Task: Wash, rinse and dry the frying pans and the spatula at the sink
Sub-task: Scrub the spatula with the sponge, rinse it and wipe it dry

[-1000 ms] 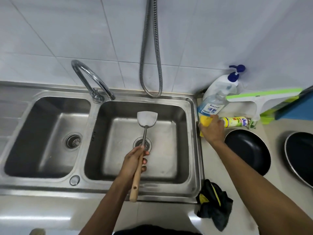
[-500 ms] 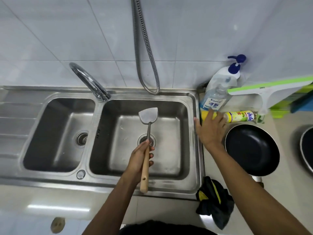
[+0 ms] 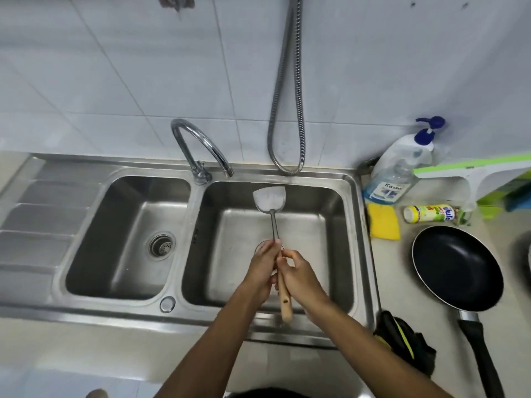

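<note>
We reckon we're barely started. No water seen coming from tap point(image 3: 201, 145), no suds anywhere. Yellow sponge point(image 3: 383, 222) sits on counter, frying pan point(image 3: 457, 268) parked right of sink, looks untouched. All washing, rinsing, drying left to do.

Spatula point(image 3: 273, 222) held over right basin point(image 3: 340, 225), blade pointing toward tap. Our left hand point(image 3: 263, 268) wrapped round top of wooden handle. Right hand point(image 3: 301, 278) curled round it just below, hands touching.

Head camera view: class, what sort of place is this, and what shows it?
Probably a home kitchen washing-up spot: a stainless steel double-bowl sink with a curved chrome tap, a black round frying pan, and a wooden-handled metal spatula gripped by the left hand and right hand.
</note>
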Demonstrator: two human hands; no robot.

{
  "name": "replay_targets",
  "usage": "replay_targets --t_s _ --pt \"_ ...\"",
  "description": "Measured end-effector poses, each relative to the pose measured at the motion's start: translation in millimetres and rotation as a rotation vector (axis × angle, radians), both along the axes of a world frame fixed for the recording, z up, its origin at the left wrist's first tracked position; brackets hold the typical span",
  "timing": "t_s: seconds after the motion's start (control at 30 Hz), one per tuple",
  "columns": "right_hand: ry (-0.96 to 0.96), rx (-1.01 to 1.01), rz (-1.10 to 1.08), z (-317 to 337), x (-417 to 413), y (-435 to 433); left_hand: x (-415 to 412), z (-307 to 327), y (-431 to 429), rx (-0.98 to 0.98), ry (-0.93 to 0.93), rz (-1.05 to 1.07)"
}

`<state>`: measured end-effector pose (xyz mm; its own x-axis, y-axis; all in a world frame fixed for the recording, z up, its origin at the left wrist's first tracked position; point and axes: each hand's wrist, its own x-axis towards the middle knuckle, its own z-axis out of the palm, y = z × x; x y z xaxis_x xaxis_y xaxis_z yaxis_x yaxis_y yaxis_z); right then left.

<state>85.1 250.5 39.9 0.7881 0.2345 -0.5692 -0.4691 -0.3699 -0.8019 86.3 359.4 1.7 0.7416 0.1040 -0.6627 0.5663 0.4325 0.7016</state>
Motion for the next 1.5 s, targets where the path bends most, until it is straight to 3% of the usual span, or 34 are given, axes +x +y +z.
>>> replay_targets --t_s 0.1,0.13,0.23,0.27,0.37,0.5,0.73,0.87,0.93,1.13,1.4,1.5 --pt "-0.057 -0.006 -0.018 -6 -9 10 -2 3 13 0.207 -0.012 -0.113" --pt "-0.058 -0.004 -0.020 -7 -10 12 -1 2 23 0.418 -0.014 -0.172" --pt "-0.031 0.014 -0.041 -9 -6 17 14 1 66 1.306 -0.075 -0.397" --pt "-0.030 0.015 -0.052 -11 -3 18 25 5 81 1.466 -0.138 -0.415" --pt "-0.031 0.013 -0.044 -16 3 18 75 19 130 1.735 -0.233 -0.503" --pt "-0.004 0.023 -0.032 -15 4 16 130 14 188 1.850 -0.154 -0.653" --pt "0.040 0.029 -0.044 -21 9 17 113 -9 174 1.780 -0.067 -0.480" --pt "0.033 0.053 -0.025 -23 18 24 73 -47 175 1.638 0.008 -0.611" --pt "0.026 0.058 -0.009 -23 24 29 59 -56 183 1.562 -0.053 -0.636" --pt "-0.022 0.084 0.061 -20 38 42 27 -34 165 1.336 -0.218 -0.341" --pt "-0.097 0.166 0.102 -17 54 69 -1 3 97 0.461 -0.077 0.042" --pt "-0.116 0.191 0.114 -18 56 70 10 16 87 0.239 -0.030 0.130"
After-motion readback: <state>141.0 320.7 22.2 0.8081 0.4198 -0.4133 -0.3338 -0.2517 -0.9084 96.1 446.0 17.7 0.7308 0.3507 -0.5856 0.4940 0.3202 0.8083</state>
